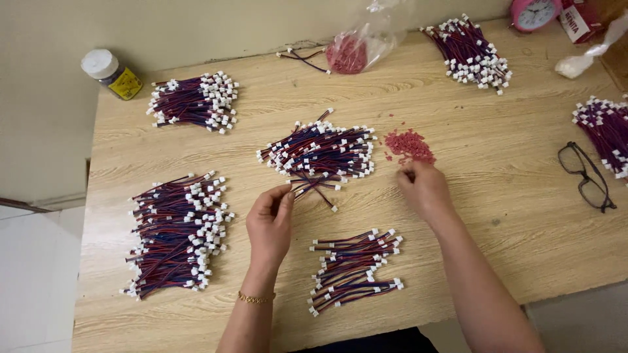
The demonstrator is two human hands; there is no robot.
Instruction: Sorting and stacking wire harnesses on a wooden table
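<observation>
Wooden table (497, 196) fills the frame. At centre, the left hand (269, 225) pinches one short cable (314, 186), its length running toward the right. Just above the right hand (424, 189), whose fingertips look closed, perhaps on a cap, lies one heap of small pink caps (409, 145). I count six cable bundles around.

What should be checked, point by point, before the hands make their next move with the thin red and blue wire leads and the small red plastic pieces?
1. Left hand pinches a red and blue wire lead: ok.
2. Right hand fingertips reach the loose heap of small red plastic pieces: ok.
3. Right hand already holds a piece: cannot tell.
4. Central pile of white-tipped wire leads within reach: ok.
5. Small pile of wire leads near the table edge lies apart from the others: ok.
6. Black-framed glasses away from the hands: ok.
</observation>
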